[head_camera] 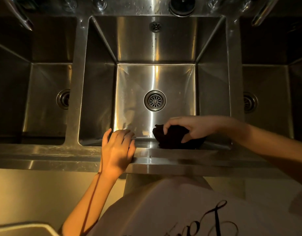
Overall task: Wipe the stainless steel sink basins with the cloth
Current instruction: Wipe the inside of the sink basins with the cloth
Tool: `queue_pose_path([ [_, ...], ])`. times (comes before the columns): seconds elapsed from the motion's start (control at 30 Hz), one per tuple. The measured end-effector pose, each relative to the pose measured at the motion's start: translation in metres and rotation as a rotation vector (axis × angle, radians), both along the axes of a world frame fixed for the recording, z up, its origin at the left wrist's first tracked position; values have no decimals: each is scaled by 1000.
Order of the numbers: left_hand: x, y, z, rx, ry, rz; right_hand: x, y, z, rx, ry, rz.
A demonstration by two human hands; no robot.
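Three stainless steel basins lie side by side below me. The middle basin [102, 92] is deep, with a round drain [154, 100] in its floor. A dark bunched cloth [174, 137] is pressed against the near wall of the middle basin, towards its right corner. My right hand [189, 127] is shut on the cloth from above. My left hand [117, 147] rests flat on the front rim [180, 160] of the sink, fingers curled over the inner edge, holding nothing.
The left basin [44, 99] and the right basin [269, 99] each show a drain at the edge nearest the middle. Faucet spouts [264, 12] reach in from the top corners. An overflow grille [155, 26] sits on the back wall.
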State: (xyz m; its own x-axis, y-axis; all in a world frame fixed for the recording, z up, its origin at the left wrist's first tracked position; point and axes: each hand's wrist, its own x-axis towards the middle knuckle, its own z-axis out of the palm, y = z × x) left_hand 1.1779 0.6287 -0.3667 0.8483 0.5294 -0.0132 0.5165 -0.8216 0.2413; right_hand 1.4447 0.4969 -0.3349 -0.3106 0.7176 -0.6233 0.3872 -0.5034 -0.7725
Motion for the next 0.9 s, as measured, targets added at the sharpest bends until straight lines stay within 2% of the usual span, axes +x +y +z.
queue_pose_path([
  [0.17, 14, -6, 8, -73, -12, -27, -5, 5, -44, -116, 39, -74],
  [0.33, 16, -12, 0, -90, 16, -75, -14, 34, -119, -196, -104, 79],
  [0.5, 15, -12, 0, -72, -44, -105, -20, 38, -172, -236, -292, 188],
  [0.73, 15, -13, -1, -91, -107, -111, -14, 29, -175, -252, -298, 169],
  [0.9, 15, -12, 1, -123, -72, -88, 3, 19, -129, -241, -232, 216],
])
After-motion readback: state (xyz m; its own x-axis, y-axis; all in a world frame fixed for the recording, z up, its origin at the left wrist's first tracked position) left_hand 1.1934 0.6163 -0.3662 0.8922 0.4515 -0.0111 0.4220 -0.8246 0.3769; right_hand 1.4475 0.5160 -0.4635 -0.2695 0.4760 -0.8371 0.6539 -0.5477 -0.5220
